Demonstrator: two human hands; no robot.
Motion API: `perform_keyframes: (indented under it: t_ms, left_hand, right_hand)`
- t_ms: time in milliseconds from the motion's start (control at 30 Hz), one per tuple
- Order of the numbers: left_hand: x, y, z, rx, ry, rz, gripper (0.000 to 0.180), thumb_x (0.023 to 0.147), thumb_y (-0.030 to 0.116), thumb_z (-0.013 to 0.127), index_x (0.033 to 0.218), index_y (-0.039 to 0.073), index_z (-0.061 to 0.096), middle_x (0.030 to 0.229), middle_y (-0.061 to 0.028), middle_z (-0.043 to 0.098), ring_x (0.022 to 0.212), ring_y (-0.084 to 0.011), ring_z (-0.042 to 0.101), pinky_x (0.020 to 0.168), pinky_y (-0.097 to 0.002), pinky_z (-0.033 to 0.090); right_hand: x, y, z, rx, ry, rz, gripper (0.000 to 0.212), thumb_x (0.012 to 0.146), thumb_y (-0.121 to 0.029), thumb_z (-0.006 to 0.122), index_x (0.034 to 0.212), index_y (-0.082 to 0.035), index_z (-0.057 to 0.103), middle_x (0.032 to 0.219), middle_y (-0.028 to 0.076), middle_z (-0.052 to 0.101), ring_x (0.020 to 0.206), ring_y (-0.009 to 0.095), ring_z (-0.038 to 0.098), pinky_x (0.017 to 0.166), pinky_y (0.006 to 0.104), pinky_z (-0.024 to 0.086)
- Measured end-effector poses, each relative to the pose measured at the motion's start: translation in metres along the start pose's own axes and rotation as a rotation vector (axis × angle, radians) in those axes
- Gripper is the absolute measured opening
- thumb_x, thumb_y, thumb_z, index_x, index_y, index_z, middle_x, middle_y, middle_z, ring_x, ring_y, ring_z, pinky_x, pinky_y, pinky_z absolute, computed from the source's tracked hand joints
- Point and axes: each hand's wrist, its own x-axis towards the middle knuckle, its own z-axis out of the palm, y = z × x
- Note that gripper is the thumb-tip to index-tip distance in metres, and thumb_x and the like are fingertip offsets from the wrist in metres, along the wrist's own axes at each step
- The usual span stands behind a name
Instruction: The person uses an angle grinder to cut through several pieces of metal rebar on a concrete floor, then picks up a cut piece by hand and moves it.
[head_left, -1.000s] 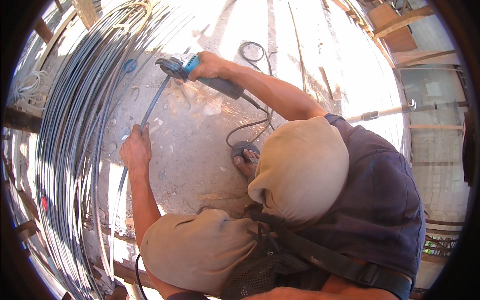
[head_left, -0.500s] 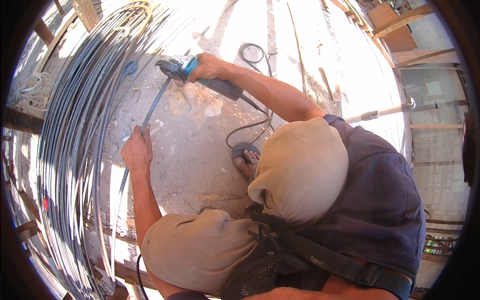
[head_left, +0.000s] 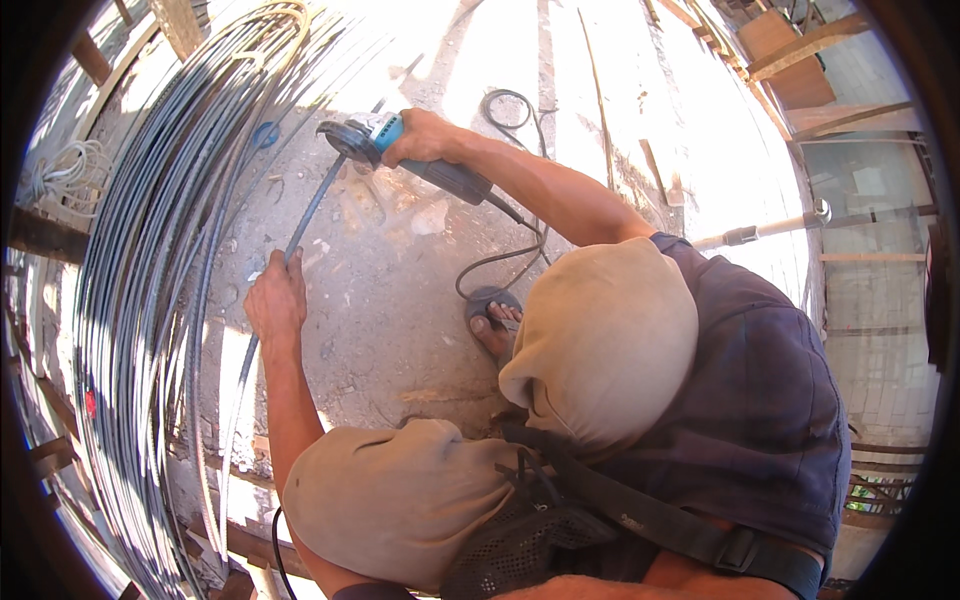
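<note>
My right hand (head_left: 424, 138) is wrapped round the front of a blue and black angle grinder (head_left: 450, 180), its body slanting back toward my wrist. The grinder's disc end (head_left: 346, 141) rests at or against a long ribbed steel bar (head_left: 318, 203); I cannot tell how deep any cut is. Nearer to me, my left hand (head_left: 276, 298) grips the same bar. From there the bar runs on toward the lower left, and beyond the disc it extends to the upper right.
A large bundle of steel bars (head_left: 150, 260) curves along my left, with a pale coiled cord (head_left: 75, 172) past it. The grinder's black cable (head_left: 468, 268) loops over the dusty floor beside my sandalled foot (head_left: 492, 322). Timber pieces (head_left: 810, 48) and a pipe (head_left: 760, 232) lie to the right.
Orange sparks that streamed from the disc toward my foot are no longer visible. The grinder and my right hand have shifted very slightly right; my left hand keeps its hold.
</note>
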Motion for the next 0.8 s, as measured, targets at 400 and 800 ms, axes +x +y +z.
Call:
perform_keyframes:
  t_ms: [400, 800]
  left_hand:
    - [-0.003, 0.003, -0.006, -0.005, -0.012, -0.01, 0.043, 0.107, 0.043, 0.045, 0.102, 0.004, 0.062, 0.085, -0.0261, 0.072, 0.085, -0.0446, 0.071, 0.075, -0.0526, 0.054]
    - [-0.004, 0.003, -0.009, 0.015, -0.038, -0.035, 0.042, 0.107, 0.043, 0.045, 0.108, 0.005, 0.064, 0.089, -0.0266, 0.072, 0.088, -0.0434, 0.072, 0.079, -0.0515, 0.054]
  right_hand:
    - [0.006, -0.009, 0.001, 0.033, -0.015, 0.008, 0.064, 0.056, -0.035, 0.087, 0.097, 0.013, 0.072, 0.096, 0.027, 0.072, 0.085, 0.035, 0.07, 0.073, 0.0416, 0.056]
    - [0.002, -0.009, -0.002, 0.031, -0.056, 0.026, 0.064, 0.057, -0.034, 0.086, 0.098, 0.012, 0.071, 0.097, 0.026, 0.071, 0.084, 0.034, 0.07, 0.072, 0.0411, 0.055]
